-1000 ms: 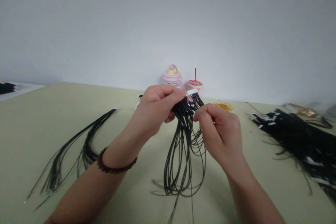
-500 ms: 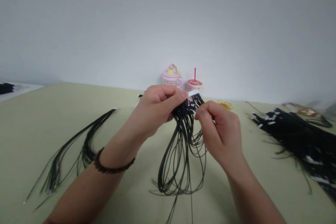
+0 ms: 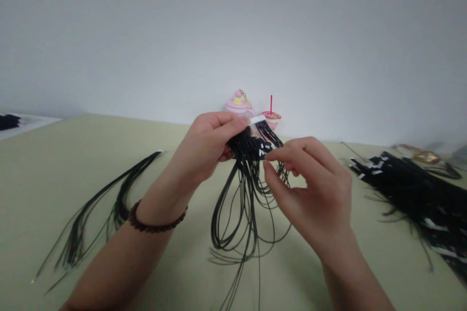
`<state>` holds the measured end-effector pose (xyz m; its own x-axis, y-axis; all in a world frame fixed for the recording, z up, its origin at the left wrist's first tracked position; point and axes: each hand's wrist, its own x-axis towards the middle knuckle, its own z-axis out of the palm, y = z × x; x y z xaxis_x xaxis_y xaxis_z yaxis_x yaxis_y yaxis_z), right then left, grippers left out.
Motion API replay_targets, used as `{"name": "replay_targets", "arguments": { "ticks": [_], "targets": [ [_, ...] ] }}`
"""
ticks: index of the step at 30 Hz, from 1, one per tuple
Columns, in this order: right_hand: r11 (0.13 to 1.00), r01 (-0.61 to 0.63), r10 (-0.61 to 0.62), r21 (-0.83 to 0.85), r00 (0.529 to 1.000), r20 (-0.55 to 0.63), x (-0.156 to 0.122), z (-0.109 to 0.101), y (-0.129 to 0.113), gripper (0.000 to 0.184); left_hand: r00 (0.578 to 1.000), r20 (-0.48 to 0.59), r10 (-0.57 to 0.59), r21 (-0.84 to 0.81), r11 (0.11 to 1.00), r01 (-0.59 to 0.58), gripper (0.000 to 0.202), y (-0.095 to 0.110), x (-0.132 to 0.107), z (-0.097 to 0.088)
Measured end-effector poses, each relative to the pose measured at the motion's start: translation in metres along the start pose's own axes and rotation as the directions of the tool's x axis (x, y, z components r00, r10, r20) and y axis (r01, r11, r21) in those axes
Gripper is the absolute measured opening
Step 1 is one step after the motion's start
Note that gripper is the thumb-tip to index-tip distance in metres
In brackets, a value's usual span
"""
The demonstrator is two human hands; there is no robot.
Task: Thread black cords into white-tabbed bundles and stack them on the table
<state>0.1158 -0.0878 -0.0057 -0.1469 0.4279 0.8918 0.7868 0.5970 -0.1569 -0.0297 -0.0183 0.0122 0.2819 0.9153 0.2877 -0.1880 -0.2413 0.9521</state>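
Observation:
My left hand (image 3: 219, 141) is closed around the upper part of a bundle of thin black cords (image 3: 250, 175). A white strip (image 3: 257, 119) runs across the top of the bundle, beyond my left thumb. Small white tips show among the cords below it, and long loops hang down over the table. My right hand (image 3: 310, 184) is at the right side of the bundle, thumb and forefinger drawn together in a pinch by the white tips. Whatever lies between those fingertips is too small to make out.
More black cords (image 3: 124, 194) lie on the pale green table (image 3: 175, 272) at left. A large pile of black cords (image 3: 416, 194) with white ends lies at right. Against the wall stand a pink cup ornament (image 3: 236, 104) and a small cup with a red straw (image 3: 272, 116).
My left hand has shifted slightly left and up with the bundle. My right hand has turned, its fingers less curled, and its fingertips have moved slightly left and lower.

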Motion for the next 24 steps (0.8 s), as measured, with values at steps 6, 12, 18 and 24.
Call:
{"name": "replay_targets", "arguments": {
  "ticks": [6,12,18,24],
  "targets": [
    [0.993,-0.071,0.053,0.096,0.982,0.183,-0.005,-0.002,-0.004,0.026,1.0,-0.007,-0.006,-0.001,1.0,0.006,0.019,-0.002,0.002,0.0],
    [0.984,-0.16,0.109,0.08,0.893,0.437,-0.005,0.008,0.015,0.043,0.998,0.064,-0.027,-0.031,0.999,0.029,0.018,0.001,-0.001,-0.002],
    [0.877,-0.354,0.235,0.324,0.905,0.354,0.003,-0.001,0.025,0.023,0.966,0.22,-0.137,-0.144,0.975,0.171,0.018,0.008,-0.004,-0.006],
    [0.893,0.005,-0.042,0.45,0.996,0.072,0.002,-0.008,0.017,0.018,0.955,0.222,-0.195,-0.242,0.938,0.248,0.012,0.011,-0.002,-0.007]
  ]
}}
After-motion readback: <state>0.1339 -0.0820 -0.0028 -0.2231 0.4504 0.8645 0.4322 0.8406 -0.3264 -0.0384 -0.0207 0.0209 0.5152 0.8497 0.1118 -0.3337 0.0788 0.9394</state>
